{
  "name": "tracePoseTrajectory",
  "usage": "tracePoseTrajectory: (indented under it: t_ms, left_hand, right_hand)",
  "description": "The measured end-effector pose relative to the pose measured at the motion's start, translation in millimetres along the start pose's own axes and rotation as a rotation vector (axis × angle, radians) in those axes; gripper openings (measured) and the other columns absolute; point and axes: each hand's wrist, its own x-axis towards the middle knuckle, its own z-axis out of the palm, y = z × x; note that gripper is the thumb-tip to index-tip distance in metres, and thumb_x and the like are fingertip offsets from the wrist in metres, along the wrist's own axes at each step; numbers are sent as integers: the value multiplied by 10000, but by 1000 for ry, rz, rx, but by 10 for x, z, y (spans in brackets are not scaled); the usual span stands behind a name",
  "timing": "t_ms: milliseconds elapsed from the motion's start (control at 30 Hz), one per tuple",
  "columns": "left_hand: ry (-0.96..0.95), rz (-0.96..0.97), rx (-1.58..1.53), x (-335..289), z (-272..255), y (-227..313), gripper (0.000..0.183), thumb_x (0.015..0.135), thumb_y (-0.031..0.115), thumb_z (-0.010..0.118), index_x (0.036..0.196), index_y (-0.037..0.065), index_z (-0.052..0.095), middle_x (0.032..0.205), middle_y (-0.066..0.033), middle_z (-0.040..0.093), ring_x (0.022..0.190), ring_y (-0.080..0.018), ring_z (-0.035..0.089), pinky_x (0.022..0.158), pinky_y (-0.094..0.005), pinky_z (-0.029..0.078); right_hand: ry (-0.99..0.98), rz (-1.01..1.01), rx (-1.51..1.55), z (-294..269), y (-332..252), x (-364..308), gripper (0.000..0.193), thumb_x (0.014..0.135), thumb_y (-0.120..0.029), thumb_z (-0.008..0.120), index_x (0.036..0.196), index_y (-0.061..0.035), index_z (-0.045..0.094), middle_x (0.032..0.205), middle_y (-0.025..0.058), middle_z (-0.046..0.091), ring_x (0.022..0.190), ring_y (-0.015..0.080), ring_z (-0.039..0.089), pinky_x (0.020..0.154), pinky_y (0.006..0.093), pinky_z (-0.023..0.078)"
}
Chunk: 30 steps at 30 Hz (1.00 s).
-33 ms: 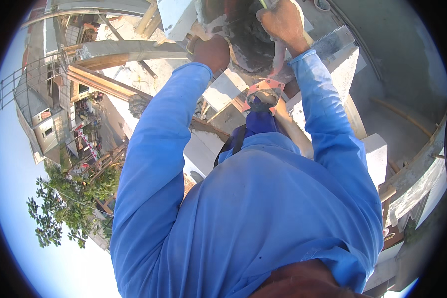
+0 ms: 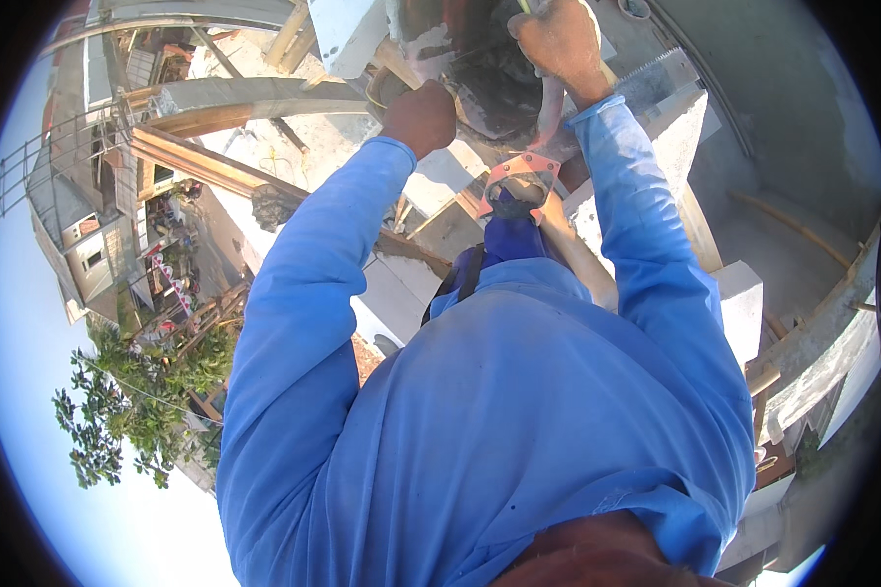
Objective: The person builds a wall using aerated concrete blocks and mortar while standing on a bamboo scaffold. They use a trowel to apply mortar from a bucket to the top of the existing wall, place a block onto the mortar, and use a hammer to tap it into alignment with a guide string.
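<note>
My left hand (image 2: 419,117) is closed in a fist on the rim of a dark bucket (image 2: 485,93) that holds grey mortar. My right hand (image 2: 558,44) is above the bucket, gripping a thin tool handle whose working end is hidden. Both arms are in blue sleeves and reach up and away from me. Just below the bucket a handsaw with an orange handle (image 2: 521,181) lies on a white block, its toothed blade (image 2: 656,78) running toward the upper right.
White building blocks (image 2: 744,303) and a grey concrete wall (image 2: 803,147) are on the right. Timber beams (image 2: 206,166) cross the left. Far below on the left are houses (image 2: 83,245) and treetops (image 2: 137,411), a steep drop.
</note>
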Motion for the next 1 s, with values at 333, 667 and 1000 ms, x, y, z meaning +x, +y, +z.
tracePoseTrajectory:
  t_ms: [333,667,1000]
  left_hand:
    - [160,-19,98,191,-322,-535,275,786,106,573,1033,-11,546,868,-197,664,769,-354,667,647,-455,532]
    - [-166,-33,-252,-173,-167,-194,240,757,105,529,895,-90,552,746,-259,624,663,-353,652,559,-425,522]
    - [-454,-52,-856,-691,-537,339,507,781,320,579,917,-168,555,912,-311,599,834,-360,627,716,-436,481]
  right_hand:
    - [-166,220,28,-164,-246,6,529,656,-74,526,1171,40,554,792,254,642,656,346,650,608,406,517]
    - [-200,4,183,-358,-183,-187,570,590,-58,532,1151,38,565,1021,181,639,980,266,593,881,306,435]
    - [-107,6,218,-354,-23,-309,595,572,-57,518,1157,40,568,1029,101,622,948,201,565,873,278,430]
